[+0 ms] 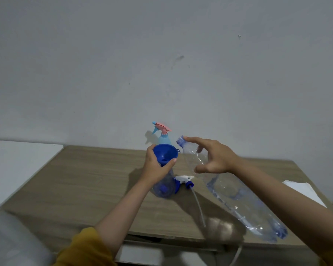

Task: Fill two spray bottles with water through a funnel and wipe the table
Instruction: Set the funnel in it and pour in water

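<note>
Both hands are being held over the table [85,179]: left hand [156,167] curled around the blue funnel [164,154]; right hand [213,158] gripping the tilted water bottle [235,194].

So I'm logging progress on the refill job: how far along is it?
Done: one sprayer head lies unscrewed on the table. In hand: the left hand steadies the blue funnel in the open spray bottle, and the right hand tilts the clear water bottle toward it. Left: the capped light-blue sprayer, and wiping.
</note>
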